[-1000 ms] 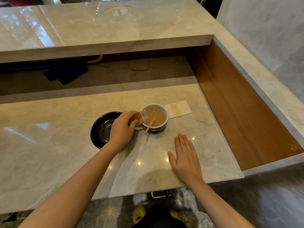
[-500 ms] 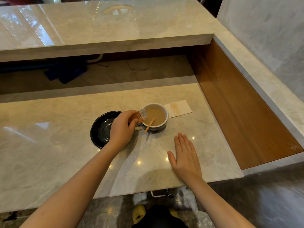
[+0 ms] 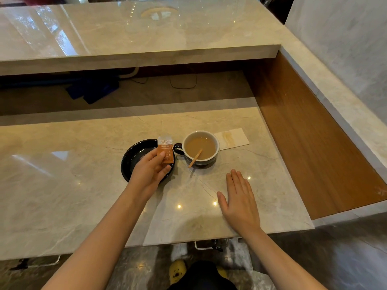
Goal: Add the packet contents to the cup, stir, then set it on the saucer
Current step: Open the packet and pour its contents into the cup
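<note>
A dark cup (image 3: 215, 154) with a white inside holds light brown drink and stands on the marble counter. A wooden stir stick (image 3: 195, 158) leans in it over the near rim. Left of the cup sits a black saucer (image 3: 130, 158). My left hand (image 3: 149, 170) hovers over the saucer, pinching an orange and clear packet (image 3: 165, 149) held upright, a little left of the cup's handle. My right hand (image 3: 238, 198) lies flat and open on the counter, nearer to me than the cup.
A stained white napkin (image 3: 232, 139) lies just right of the cup. A wooden side panel (image 3: 310, 139) bounds the counter on the right. A raised marble shelf (image 3: 134, 38) overhangs at the back. The counter's near edge (image 3: 188, 240) runs below my right hand.
My left hand has drawn the packet back from over the cup's rim, leftward over the saucer, and turned it upright. My right hand has stayed put.
</note>
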Demonstrator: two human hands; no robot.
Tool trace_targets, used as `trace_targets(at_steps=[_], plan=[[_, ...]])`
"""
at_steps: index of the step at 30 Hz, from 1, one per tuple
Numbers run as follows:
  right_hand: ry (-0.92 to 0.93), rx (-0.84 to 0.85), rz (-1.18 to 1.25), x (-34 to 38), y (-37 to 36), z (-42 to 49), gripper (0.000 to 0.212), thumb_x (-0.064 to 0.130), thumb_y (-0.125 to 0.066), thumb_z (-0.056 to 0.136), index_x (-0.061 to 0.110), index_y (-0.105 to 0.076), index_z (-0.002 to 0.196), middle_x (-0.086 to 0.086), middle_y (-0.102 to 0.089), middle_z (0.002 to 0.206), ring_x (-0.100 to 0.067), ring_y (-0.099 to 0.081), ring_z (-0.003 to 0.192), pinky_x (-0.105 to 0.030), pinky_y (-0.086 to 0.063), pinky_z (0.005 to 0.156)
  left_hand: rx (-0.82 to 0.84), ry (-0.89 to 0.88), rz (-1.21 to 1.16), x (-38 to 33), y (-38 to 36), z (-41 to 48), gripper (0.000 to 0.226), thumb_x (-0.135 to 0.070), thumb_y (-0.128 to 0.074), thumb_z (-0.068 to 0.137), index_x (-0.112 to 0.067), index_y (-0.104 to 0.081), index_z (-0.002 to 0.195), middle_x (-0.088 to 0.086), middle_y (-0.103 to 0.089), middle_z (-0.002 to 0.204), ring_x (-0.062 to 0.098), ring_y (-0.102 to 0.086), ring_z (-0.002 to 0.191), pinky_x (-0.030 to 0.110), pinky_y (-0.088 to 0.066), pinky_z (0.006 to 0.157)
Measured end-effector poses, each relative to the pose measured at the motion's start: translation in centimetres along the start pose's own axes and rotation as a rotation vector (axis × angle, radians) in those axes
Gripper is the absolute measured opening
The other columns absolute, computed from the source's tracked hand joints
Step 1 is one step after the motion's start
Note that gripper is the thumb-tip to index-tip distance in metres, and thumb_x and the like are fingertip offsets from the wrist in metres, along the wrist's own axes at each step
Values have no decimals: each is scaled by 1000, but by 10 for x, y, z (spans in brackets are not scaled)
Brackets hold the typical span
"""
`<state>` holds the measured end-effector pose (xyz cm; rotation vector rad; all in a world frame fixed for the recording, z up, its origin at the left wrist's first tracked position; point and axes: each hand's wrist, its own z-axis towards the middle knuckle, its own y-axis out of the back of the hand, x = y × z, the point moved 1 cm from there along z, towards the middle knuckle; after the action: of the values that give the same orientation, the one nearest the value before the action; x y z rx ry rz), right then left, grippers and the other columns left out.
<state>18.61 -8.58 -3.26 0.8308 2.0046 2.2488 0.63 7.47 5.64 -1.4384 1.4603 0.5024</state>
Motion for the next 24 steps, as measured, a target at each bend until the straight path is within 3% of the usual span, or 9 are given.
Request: trace_targets(at_steps=[5, 8, 11, 16, 21, 24], plan=[[3, 4, -36, 1, 1, 0, 67, 49, -19, 90, 11, -16, 145, -7, -13, 156, -15, -4, 143, -31, 0, 116, 59, -32, 6, -3, 4, -12, 27, 0, -44, 89, -15, -62, 101, 0, -67, 78, 14, -64, 75, 22, -55, 62], [-1, 11, -40, 1, 1, -1, 67, 50, -17, 90, 12, -14, 145, -6, -11, 156, -14, -2, 143, -30, 2, 115, 71, -28, -46, -5, 4, -18, 20, -14, -44, 93, -20, -62, 87, -2, -66, 74, 13, -64, 71, 22, -53, 60], [-1, 19, -46, 0, 2, -1, 67, 50, -17, 90, 12, -12, 145, -5, -9, 157, -14, -1, 143, -29, 3, 115, 43, -64, -1, -3, 6, -22, 16, -24, -46, 94, -18, -62, 90, -1, -64, 79, 13, -62, 77, 24, -54, 68], [-4, 25, -50, 1, 2, 0, 67, 51, -16, 90, 13, -12, 145, -5, -9, 157, -14, -1, 143, -30, 3, 115, 58, -189, 145, -3, 9, -30, 15, -17, -50, 92, -13, -65, 92, -1, -66, 81, 10, -60, 76, 21, -51, 68], [-2, 25, -53, 2, 4, -1, 67, 51, -17, 90, 12, -13, 145, -6, -10, 157, -16, -2, 143, -30, 2, 114, -4, -172, 144, 4, 21, -38, 20, -7, -53, 88, -8, -60, 107, 3, -66, 88, 10, -63, 76, 19, -52, 64], [-6, 32, -53, 3, 3, 1, 65, 48, -21, 92, 11, -13, 145, -7, -10, 157, -16, -2, 143, -32, 0, 116, -75, -125, 214, 19, 33, -47, 14, -1, -53, 87, -10, -59, 96, 3, -68, 81, 11, -65, 72, 22, -52, 64]])
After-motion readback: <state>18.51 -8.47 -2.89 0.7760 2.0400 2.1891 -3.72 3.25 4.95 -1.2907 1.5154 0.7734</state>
